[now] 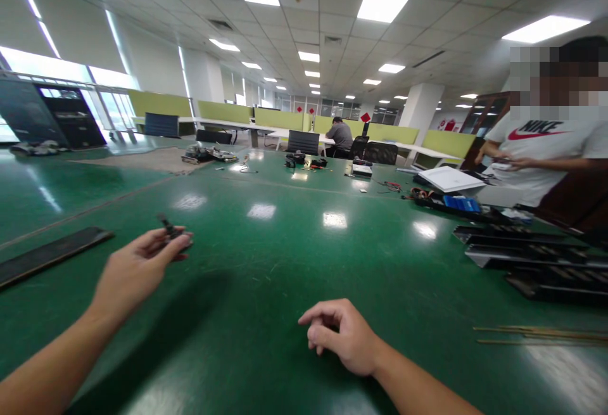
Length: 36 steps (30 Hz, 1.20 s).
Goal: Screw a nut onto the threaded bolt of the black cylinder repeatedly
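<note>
While "NIKE" marks a co-worker's shirt [541,149], left hand [137,269] pinches a black part [167,225].

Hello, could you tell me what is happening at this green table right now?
A person at the green table holds a small dark part pinched in the fingers of the left hand, lifted above the surface. The right hand hovers low over the table, loosely curled and holding nothing. Black trays lie at the right, thin wooden sticks nearer, and a dark flat strip at the left. Another person in a white shirt stands at the far right.
</note>
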### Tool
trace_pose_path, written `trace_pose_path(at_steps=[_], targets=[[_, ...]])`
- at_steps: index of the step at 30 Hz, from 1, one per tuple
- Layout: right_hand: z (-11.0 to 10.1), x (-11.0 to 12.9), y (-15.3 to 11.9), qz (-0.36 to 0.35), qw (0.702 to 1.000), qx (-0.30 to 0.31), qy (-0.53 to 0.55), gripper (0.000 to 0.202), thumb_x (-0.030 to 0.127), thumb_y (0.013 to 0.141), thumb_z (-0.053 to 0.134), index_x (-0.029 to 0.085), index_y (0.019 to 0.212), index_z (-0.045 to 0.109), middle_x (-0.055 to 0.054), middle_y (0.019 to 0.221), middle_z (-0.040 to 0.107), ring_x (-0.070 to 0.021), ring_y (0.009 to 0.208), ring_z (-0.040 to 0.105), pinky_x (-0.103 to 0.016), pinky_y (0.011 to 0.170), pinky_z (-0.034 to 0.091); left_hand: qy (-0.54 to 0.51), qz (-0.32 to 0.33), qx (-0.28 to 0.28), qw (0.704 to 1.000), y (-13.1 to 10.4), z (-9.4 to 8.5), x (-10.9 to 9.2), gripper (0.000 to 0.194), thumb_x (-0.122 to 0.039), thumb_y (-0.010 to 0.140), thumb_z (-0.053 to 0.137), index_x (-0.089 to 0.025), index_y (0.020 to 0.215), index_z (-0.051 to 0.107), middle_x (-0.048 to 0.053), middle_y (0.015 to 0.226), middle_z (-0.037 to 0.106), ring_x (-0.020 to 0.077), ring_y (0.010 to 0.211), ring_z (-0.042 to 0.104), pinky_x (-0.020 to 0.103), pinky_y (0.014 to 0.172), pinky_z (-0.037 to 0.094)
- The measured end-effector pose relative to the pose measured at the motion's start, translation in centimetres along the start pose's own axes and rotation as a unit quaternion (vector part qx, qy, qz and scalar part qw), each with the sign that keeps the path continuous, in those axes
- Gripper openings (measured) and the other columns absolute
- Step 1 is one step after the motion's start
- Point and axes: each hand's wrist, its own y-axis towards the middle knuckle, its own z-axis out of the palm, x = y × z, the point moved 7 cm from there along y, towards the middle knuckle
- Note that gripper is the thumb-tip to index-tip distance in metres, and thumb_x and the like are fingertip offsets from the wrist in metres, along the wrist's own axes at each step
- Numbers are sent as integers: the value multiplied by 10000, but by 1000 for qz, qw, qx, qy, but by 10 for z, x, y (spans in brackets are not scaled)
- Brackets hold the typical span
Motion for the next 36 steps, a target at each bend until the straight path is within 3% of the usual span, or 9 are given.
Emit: trace_pose_path(at_steps=[4,6,9,11,14,21,27,31,36], targets=[[-11,9,-3,-24,999,-42,2,406,488,874,720,127,1060,737,-34,721,665,-128,582,570,-254,573,461,-94,73,149,982,-29,88,-41,560,-589,899,618,-178,1278,642,14,1162,746,183,1032,716,297,957,556],[-18,16,-5,-41,997,-72,-7,402,484,884,708,128,1069,729,-25,709,647,-121,578,537,-250,566,427,-98,124,212,964,-54,115,-70,471,-542,901,646,-215,1238,675,39,1185,733,197,1012,711,305,902,575],[-23,26,-10,-64,993,-98,-28,426,444,874,731,141,1171,693,11,697,575,-112,589,472,-243,556,359,-69,232,267,933,-95,133,-107,335,-455,924,651,-254,1190,686,39,1117,726,194,966,690,303,821,562],[-23,30,-13,-72,992,-99,-37,455,407,868,744,149,1233,659,39,679,501,-105,584,421,-240,545,315,-54,285,287,913,-117,137,-115,275,-388,925,664,-279,1177,675,19,1069,719,177,952,678,296,828,543],[-19,31,-15,-80,992,-95,-18,458,380,879,713,154,1267,623,32,706,509,-117,612,442,-249,569,337,-46,289,287,912,-130,142,-103,361,-323,875,722,-303,1224,631,-1,1097,716,170,977,681,307,891,530],[-15,34,-11,-76,988,-92,-102,423,238,823,650,177,1241,622,-44,908,690,-137,671,556,-257,590,381,-51,287,287,912,-129,144,-90,278,-203,827,724,-260,1090,653,2,998,700,167,906,661,312,833,519],[2,54,-18,-129,962,-69,-233,415,207,752,700,216,1165,662,-25,915,702,-192,778,643,-301,716,462,-82,375,290,877,-139,140,-101,367,-185,871,689,-291,1219,638,32,1065,691,171,962,641,302,835,510],[8,55,-19,-124,949,-69,-281,313,250,750,749,218,1057,700,-28,885,690,-210,791,638,-321,748,467,-77,375,279,881,-141,139,-99,482,-224,859,727,-290,1311,572,36,1018,693,176,899,638,303,788,501],[10,51,-17,-114,947,-60,-293,219,233,777,728,213,995,710,-19,847,668,-190,750,627,-306,709,454,-96,394,286,868,-144,136,-106,292,-200,871,704,-244,1150,628,42,976,693,177,891,637,303,776,489]])
